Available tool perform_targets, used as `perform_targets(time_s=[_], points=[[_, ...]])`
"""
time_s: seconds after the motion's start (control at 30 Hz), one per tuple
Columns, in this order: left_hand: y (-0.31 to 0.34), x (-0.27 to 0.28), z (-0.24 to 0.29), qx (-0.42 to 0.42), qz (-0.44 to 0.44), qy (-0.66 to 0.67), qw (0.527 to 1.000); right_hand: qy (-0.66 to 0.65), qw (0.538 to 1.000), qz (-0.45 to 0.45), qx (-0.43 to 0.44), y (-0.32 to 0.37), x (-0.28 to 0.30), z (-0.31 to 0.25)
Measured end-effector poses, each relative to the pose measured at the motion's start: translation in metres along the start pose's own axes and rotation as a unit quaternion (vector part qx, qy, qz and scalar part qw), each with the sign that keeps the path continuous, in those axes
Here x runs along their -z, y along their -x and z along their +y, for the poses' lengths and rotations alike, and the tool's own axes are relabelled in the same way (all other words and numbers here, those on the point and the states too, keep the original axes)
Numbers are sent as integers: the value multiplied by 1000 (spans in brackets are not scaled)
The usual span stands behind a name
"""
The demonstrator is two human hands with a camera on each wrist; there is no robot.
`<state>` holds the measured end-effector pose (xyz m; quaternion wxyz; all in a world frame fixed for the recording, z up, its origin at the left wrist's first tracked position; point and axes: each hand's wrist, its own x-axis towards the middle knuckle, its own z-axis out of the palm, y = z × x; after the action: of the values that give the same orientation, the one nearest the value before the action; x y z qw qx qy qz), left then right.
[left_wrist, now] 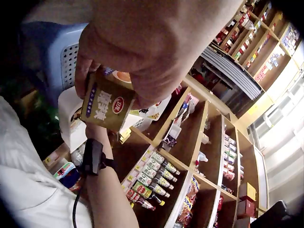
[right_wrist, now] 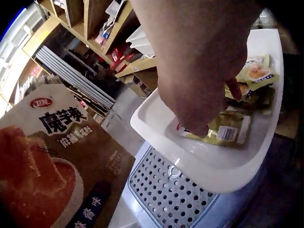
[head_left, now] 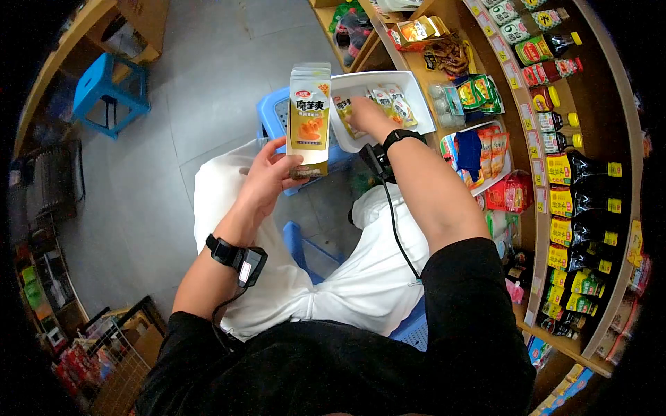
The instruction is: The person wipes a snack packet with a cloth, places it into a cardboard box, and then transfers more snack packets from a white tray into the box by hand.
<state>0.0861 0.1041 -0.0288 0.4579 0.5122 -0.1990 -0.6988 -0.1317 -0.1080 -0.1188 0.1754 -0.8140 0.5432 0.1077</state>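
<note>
My left hand (head_left: 267, 175) grips the lower end of a tall snack box (head_left: 309, 121) with a white and gold front, a food picture and dark lettering. In the left wrist view its gold bottom end (left_wrist: 107, 105) shows between the fingers. My right hand (head_left: 369, 118) reaches into a white plastic tub (right_wrist: 204, 173) just right of the box. Its fingertips pinch a small gold snack packet (right_wrist: 233, 129) with a barcode, partly hidden under the hand. Several more snack packets (right_wrist: 256, 73) lie loose in the tub's far part.
The tub stands on a blue plastic stool (head_left: 272, 111) with a perforated top. Along the right runs a wooden shelf with sauce bottles (head_left: 579, 201) and a tray of packets (head_left: 494, 156). Another blue stool (head_left: 111, 93) stands on the grey tiled floor (head_left: 208, 83) at left.
</note>
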Motion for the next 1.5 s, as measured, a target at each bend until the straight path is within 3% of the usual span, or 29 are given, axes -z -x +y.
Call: perform_targets(time_s=[0.1, 0.17, 0.27, 0.37, 0.7, 1.0, 1.07, 1.2, 1.27, 1.33, 1.5], points=[[2, 0, 4, -1, 3, 2, 1000, -13, 1000, -3, -24, -5, -4, 0], [2, 1, 5, -3, 1, 5, 1000, -14, 996, -65, -67, -3, 5, -9], [1, 3, 5, 5, -7, 15, 1000, -15, 995, -38, -91, -1, 2, -17], [2, 2, 6, 9, 3, 12, 1000, 0, 992, -69, -102, 2, 10, -25], [-1, 0, 4, 8, -4, 17, 1000, 11, 997, -51, -53, -4, 13, -25], [2, -12, 3, 1, -1, -6, 1000, -53, 998, -15, 6, -17, 16, 23], [2, -15, 2, 1, 3, -10, 1000, -136, 989, 48, 23, -8, 28, 25], [0, -17, -5, -13, 0, -14, 1000, -225, 972, 63, -15, 7, 45, 34], [1, -21, -5, -14, 2, -18, 1000, -363, 929, 49, -58, 19, 53, 36], [3, -24, -5, -11, 2, -28, 1000, -379, 924, 34, -38, 28, 60, 42], [4, -29, -7, -11, -6, -39, 999, -523, 851, 39, -25, 59, 83, 39]])
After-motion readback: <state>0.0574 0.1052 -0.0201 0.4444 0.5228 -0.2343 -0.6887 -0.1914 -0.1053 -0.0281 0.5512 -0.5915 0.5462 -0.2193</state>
